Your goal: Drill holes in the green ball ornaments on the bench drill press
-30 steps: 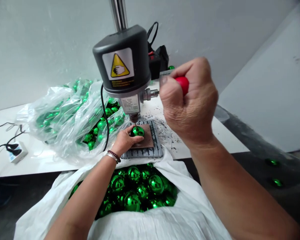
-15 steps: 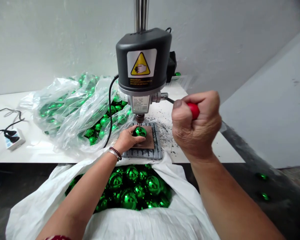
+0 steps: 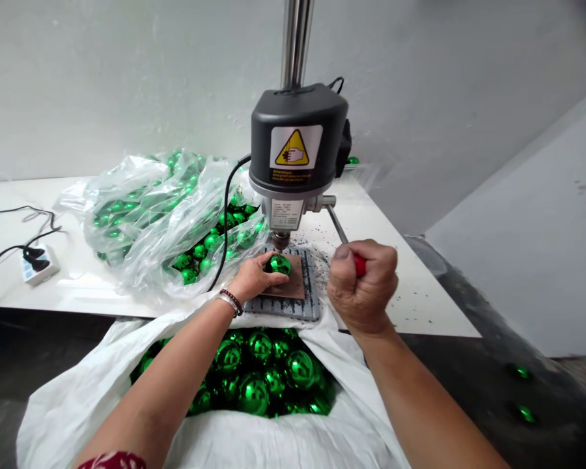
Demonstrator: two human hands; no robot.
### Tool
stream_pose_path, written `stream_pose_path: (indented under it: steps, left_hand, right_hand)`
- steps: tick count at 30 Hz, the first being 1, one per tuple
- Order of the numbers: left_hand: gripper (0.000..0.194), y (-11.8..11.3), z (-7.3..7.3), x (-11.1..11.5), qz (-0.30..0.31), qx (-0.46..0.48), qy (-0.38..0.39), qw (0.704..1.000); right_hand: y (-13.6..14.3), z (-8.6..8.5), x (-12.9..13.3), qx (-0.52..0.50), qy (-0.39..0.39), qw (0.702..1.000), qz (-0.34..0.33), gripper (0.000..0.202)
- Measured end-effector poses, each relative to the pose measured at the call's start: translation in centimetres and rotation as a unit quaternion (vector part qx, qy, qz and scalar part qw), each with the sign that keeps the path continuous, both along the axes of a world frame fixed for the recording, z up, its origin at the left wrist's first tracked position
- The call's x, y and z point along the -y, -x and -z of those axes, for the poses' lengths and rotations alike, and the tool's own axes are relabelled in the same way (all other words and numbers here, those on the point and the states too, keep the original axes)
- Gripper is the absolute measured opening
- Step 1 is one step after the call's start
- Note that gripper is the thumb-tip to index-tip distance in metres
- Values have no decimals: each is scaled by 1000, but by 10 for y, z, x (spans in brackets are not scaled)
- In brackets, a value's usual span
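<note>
My left hand (image 3: 254, 277) grips a shiny green bauble (image 3: 279, 264) between thumb and fingers, on a brown board (image 3: 293, 286) lying over the grooved metal base (image 3: 308, 309) of a drill press (image 3: 300, 140). Just above the bauble is the chuck (image 3: 280, 240); whether the bit touches the bauble I cannot tell. My right hand (image 3: 364, 283) is closed round the red knob (image 3: 360, 264) of the feed lever (image 3: 338, 225), on the right of the machine. Below my forearms, a white sack (image 3: 366, 384) holds many green baubles (image 3: 254, 393).
A clear plastic bag (image 3: 141, 221) of green baubles lies left on the white table (image 3: 88, 293), near a power strip (image 3: 41, 266) with black cables. Dark shavings are scattered right of the base. Two green baubles (image 3: 526, 413) lie on the floor at right.
My right hand has pulled the feed lever downward, so it slopes more steeply. My left hand still holds the bauble on the board. The whole view has shifted slightly.
</note>
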State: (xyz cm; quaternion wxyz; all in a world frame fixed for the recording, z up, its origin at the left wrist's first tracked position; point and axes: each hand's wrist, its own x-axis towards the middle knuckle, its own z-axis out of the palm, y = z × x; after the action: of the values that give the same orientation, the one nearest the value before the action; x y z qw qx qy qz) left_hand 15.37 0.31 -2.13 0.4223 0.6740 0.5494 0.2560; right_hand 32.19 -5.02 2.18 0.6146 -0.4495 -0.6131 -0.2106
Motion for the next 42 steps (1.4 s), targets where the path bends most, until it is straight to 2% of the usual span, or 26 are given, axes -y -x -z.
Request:
stream_pose_path:
  steps: [3, 6, 10, 12, 14, 17, 19, 23, 25, 26, 28, 30, 31, 34, 37, 39, 42]
  left_hand:
    - [57, 0, 3, -1, 2, -15, -18, 1000]
    - [48, -1, 5, -1, 7, -31, -39, 999]
    - [40, 0, 0, 6, 7, -53, -72, 996]
    - [41, 4, -5, 13, 11, -51, -81, 995]
    - [43, 12, -12, 22, 22, -54, -88, 994]
    - [48, 36, -29, 37, 57, -96, -87, 990]
    - [54, 58, -48, 50, 105, -156, -70, 980]
    - [64, 104, -93, 71, 238, -292, 16, 926]
    - [58, 119, -109, 69, 231, -311, 5, 922]
    - [50, 123, -112, 63, 198, -315, -23, 928]
    - [35, 126, -109, 42, 100, -338, -96, 931]
    - [35, 125, -95, 13, 10, -380, -146, 913]
    - [39, 124, -86, -2, -10, -401, -157, 902]
    - [54, 122, -58, -40, 19, -425, -158, 891]
    - [64, 121, -40, -58, 62, -414, -147, 896]
    - [63, 123, -35, -60, 58, -396, -150, 904]
    - [61, 131, -39, -55, -25, -333, -166, 928]
  right_hand:
    - [0, -7, -2, -10, -3, 1000, 1, 6]
    - [-1, -40, -11, -29, 5, 999, 16, 14]
    - [-2, -91, -26, -68, 87, 994, 14, 24]
    - [-2, -104, -29, -79, 133, 988, 15, 21]
    - [0, -109, -29, -94, 165, 982, 24, 18]
    - [3, -107, -26, -112, 182, 976, 41, 17]
    - [5, -106, -26, -118, 179, 975, 50, 16]
    - [5, -107, -28, -117, 177, 975, 64, 16]
    - [5, -106, -29, -106, 162, 978, 72, 15]
    - [4, -105, -30, -100, 151, 981, 75, 15]
    - [2, -103, -31, -90, 134, 984, 78, 16]
    - [0, -101, -32, -82, 128, 985, 78, 18]
    - [0, -101, -32, -79, 125, 986, 76, 19]
    - [-2, -100, -31, -74, 115, 988, 70, 23]
    - [-2, -100, -30, -74, 100, 990, 66, 25]
    - [-2, -100, -30, -73, 97, 991, 63, 25]
    - [-1, -99, -30, -69, 105, 990, 68, 26]
